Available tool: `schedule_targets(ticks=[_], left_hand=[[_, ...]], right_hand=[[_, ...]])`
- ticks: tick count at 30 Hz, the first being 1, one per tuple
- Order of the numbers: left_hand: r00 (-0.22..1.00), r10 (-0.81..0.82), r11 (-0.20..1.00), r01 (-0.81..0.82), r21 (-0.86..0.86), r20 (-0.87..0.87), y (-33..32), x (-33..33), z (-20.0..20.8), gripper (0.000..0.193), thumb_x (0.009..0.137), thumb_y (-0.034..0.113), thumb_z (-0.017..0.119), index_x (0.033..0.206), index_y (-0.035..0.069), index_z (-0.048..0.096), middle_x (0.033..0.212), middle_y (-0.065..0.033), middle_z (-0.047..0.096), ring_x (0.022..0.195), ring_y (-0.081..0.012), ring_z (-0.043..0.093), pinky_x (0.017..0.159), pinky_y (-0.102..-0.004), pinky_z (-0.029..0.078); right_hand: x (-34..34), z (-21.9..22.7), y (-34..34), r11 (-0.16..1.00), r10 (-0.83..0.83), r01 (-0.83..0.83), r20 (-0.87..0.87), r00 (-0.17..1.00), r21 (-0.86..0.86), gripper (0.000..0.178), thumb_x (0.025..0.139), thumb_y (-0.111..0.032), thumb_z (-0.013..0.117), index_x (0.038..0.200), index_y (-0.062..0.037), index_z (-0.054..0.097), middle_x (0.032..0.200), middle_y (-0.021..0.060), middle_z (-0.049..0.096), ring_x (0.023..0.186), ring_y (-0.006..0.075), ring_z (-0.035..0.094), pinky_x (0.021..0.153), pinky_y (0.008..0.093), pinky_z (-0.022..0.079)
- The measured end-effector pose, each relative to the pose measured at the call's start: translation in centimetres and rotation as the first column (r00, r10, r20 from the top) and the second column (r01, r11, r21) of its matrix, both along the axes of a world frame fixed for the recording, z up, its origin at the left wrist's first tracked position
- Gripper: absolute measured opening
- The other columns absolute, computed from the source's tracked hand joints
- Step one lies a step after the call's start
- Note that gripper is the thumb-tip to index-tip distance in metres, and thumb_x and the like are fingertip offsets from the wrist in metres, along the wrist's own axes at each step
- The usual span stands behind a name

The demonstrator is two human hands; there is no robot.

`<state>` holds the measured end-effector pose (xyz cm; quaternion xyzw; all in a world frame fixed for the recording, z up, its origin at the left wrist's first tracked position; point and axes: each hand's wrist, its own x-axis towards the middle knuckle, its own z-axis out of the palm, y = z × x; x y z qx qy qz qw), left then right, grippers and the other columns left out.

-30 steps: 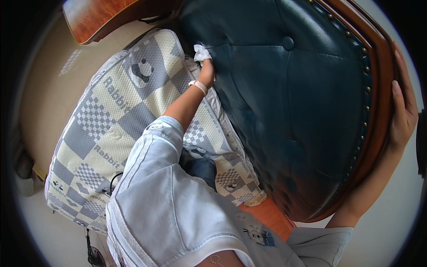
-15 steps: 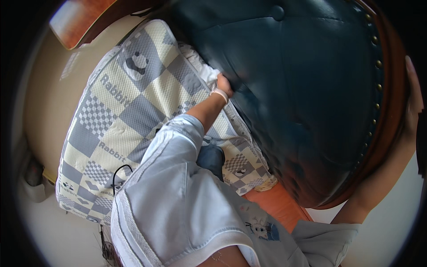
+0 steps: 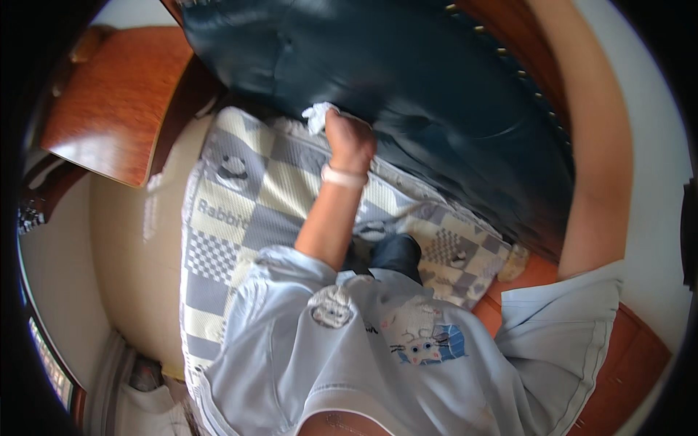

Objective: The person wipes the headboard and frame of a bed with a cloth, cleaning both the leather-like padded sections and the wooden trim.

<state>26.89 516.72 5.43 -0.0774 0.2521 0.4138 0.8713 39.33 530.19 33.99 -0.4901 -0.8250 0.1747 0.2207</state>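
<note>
My left hand [image 3: 350, 142] is closed on a crumpled white cloth [image 3: 318, 116], which could also be tissue. The bunched cloth pokes out beside the fingers, against the dark teal padded leather headboard [image 3: 429, 94]. A pale band circles that wrist. My right arm [image 3: 600, 152] stretches up along the headboard's brown wooden edge; its hand lies beyond the top of the picture. Below the left hand, a quilted grey-and-cream checked bed cover [image 3: 280, 196] with panda prints meets the headboard's foot. My dark-clad knee [image 3: 396, 254] rests on it.
A glossy brown wooden piece of furniture [image 3: 120, 102] stands at the upper left, over a shiny beige floor [image 3: 134, 269]. Orange-brown wood [image 3: 632, 356] shows at the lower right beside a white wall [image 3: 658, 218]. Brass studs line the headboard's rim.
The view has turned and shifted, bringing more of the wooden furniture into sight. My left hand with the white cloth is now against the headboard's leather; my right hand has left the picture at the top.
</note>
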Motion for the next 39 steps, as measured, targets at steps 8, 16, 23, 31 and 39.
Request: schedule_targets(ticks=[8,16,23,31,39], left_hand=[[0.978,0.057,0.845,0.061,0.532,-0.202,-0.9,-3.5,14.8,0.046,0.097,0.028,0.034,0.136,0.006,0.027,0.137,-0.0028,0.034,0.123,-0.0178,0.035,0.103,-0.0311,0.024],[0.953,0.286,0.496,-0.061,0.866,-0.097,-2.3,-8.8,25.2,0.054,0.092,0.041,0.038,0.133,0.006,0.033,0.131,-0.0102,0.041,0.121,-0.0267,0.039,0.099,-0.0399,0.032],[0.867,-0.257,0.694,-0.142,0.706,0.427,-5.0,-9.7,29.0,0.056,0.088,0.046,0.035,0.127,0.007,0.04,0.13,-0.0116,0.042,0.12,-0.0318,0.04,0.099,-0.0497,0.03],[0.996,0.064,0.583,-0.086,0.808,0.059,-16.3,0.6,28.3,0.054,0.092,0.044,0.038,0.132,0.007,0.035,0.129,-0.01,0.042,0.119,-0.0276,0.042,0.097,-0.0409,0.035],[0.995,0.017,0.747,-0.078,0.66,0.099,-21.9,3.6,27.3,0.056,0.094,0.046,0.027,0.132,0.007,0.035,0.134,-0.0096,0.04,0.121,-0.0274,0.041,0.103,-0.0415,0.029]], right_hand=[[-1.2,1.8,-5.6,0.769,-0.329,0.525,-0.478,0.814,0.365,0.02,0.076,-0.019,0.059,0.087,-0.0033,0.064,0.092,0.0182,0.064,0.084,0.0276,0.062,0.075,0.0387,0.048],[-1.1,2.1,-27.9,0.614,-0.393,0.728,-0.683,0.616,0.304,0.015,0.088,-0.009,0.049,0.095,-0.0011,0.059,0.094,0.0066,0.062,0.086,0.0118,0.057,0.077,0.0238,0.043],[2.3,1.6,-36.4,0.579,-0.308,0.778,-0.817,0.487,0.246,0.022,0.092,-0.015,0.042,0.096,0.0012,0.057,0.098,0.0119,0.059,0.096,0.0186,0.055,0.089,0.0303,0.04],[2.7,3.7,-34.3,0.546,0.027,0.627,-0.76,0.65,0.555,0.021,0.09,-0.013,0.041,0.101,0.001,0.052,0.113,0.0156,0.052,0.109,0.0235,0.048,0.096,0.038,0.035],[3.4,5.2,-32.5,0.401,0.102,0.541,-0.623,0.776,0.739,0.015,0.086,-0.009,0.042,0.096,-0.0012,0.05,0.1,0.0158,0.055,0.098,0.028,0.052,0.088,0.0404,0.042]])
